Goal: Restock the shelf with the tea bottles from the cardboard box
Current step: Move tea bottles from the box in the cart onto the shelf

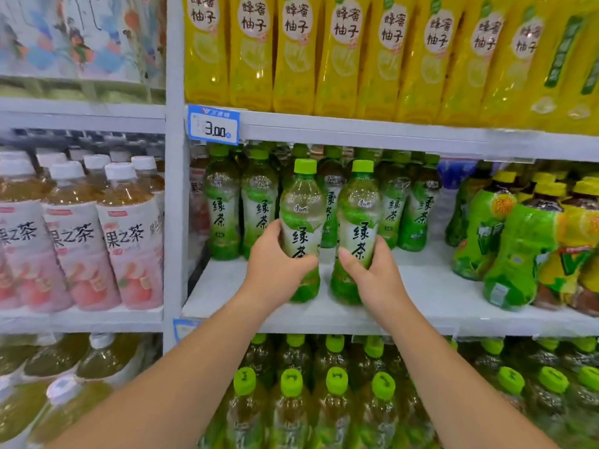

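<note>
Left hand (275, 260): we grip the left green tea bottle (303, 222).
Right hand (369, 270): we grip the right green tea bottle (358, 228).
Shelf (421, 286): both bottles upright on it.

The left hand (275, 260) and right hand (368, 270) are each gripping an upright green-capped clear plastic tea bottle (303, 231) — second one (356, 234) just beside — standing near the white metal shelf's (421, 306) front edge.
</note>
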A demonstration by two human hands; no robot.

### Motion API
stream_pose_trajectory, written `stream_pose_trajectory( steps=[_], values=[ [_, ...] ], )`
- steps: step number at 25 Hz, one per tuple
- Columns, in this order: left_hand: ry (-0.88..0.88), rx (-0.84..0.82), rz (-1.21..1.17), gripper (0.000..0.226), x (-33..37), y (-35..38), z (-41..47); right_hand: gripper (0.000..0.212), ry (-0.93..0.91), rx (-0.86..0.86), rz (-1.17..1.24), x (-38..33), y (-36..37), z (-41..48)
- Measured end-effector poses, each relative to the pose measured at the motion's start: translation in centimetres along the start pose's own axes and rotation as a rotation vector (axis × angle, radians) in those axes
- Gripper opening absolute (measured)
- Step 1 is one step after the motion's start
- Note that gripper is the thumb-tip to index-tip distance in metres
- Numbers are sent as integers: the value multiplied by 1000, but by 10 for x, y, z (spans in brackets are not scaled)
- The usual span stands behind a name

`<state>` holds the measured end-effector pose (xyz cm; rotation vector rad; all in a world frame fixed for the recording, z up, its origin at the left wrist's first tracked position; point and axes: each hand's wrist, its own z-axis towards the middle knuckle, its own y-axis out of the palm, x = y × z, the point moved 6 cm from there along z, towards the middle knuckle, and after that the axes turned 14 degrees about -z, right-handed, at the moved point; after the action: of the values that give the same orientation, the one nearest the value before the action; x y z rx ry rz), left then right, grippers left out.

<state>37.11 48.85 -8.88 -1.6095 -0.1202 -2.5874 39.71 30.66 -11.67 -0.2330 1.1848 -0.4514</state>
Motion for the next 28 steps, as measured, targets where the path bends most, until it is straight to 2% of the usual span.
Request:
stream_pose_trajectory(
  steps=[5,7,9,11,13,15,18,22,26,28],
  values=[
    [52,-8,-22,45,-18,0,-1,68,-31,-78,-96,18,10,6],
    [7,-26,41,46,-33,-3,-8,62,-51,-103,-187,19,7,3],
    [-9,4,213,40,-45,-9,-10,43,-53,-110,-208,17,3,1],
    [-6,22,296,44,-51,-8,0,29,-20,-88,-170,15,1,7],
    [-44,65,246,37,-50,-6,8,36,11,-32,-141,15,2,16],
    [-58,141,227,39,-51,-6,13,45,35,-3,-110,17,6,28],
    [-42,164,353,35,-57,0,24,41,47,20,-111,24,15,43],
    [-27,197,566,41,-61,2,38,24,20,46,-73,29,25,55],
    [-17,264,611,40,-60,4,43,40,22,45,-74,33,31,66],
    [-25,264,611,40,-62,6,47,40,33,46,-52,32,33,69]
  ],
)
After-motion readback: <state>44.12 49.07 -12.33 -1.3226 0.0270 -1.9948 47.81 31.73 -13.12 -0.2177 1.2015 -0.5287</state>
